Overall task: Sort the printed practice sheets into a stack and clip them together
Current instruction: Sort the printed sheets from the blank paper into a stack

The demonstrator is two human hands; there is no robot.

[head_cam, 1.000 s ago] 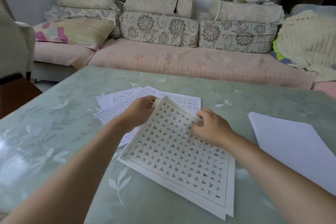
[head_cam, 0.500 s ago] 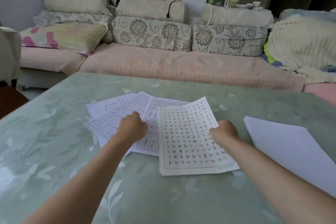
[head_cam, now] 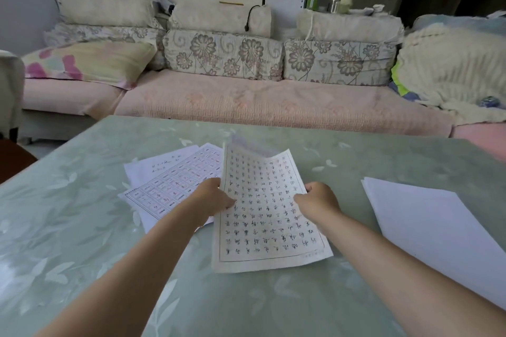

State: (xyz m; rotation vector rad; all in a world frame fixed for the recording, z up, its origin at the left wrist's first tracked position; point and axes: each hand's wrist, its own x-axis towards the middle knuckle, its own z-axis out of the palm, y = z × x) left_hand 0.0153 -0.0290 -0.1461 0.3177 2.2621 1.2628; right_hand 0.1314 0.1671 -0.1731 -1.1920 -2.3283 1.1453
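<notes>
**Sheets gripped, far end curling**

Head view: left hand (head_cam: 212,197) and right hand (head_cam: 317,198) pinch the side edges of the practice sheets (head_cam: 262,213), whose far end curls up off the bench (head_cam: 82,254). At ten o'clock lie loose sheets (head_cam: 169,183); at three o'clock, a white pile (head_cam: 427,227). The thin paper may crease or slip if either pinch loosens.

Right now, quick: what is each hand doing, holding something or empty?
Left hand: closed, pinching the left edge of the character practice sheet.
Right hand: closed, pinching the right edge of the same sheet.
</notes>
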